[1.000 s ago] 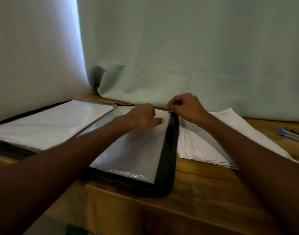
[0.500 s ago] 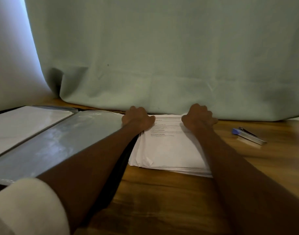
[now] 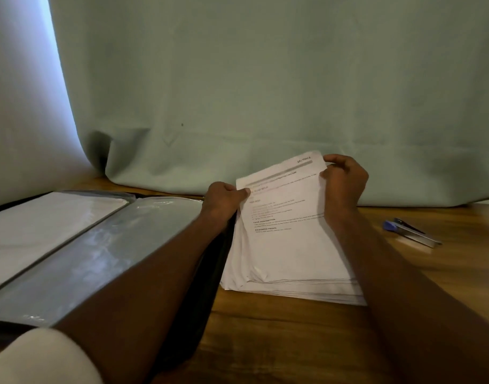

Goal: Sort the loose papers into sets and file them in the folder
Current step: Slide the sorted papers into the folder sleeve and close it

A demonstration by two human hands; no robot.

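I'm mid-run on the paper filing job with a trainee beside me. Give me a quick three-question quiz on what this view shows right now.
1. True or false: the folder lies open on the wooden table.
2. What lies to the right of the paper stack? A. a stapler B. a mug C. scissors
3. Fill in: both hands are lifting the far edge of the top ____.

Key
1. True. Its clear sleeves face up, left of the stack.
2. A. The stapler with a blue end lies apart from the stack.
3. Sheet. The left hand and right hand pinch the top sheet at its far corners, raising it off the stack.
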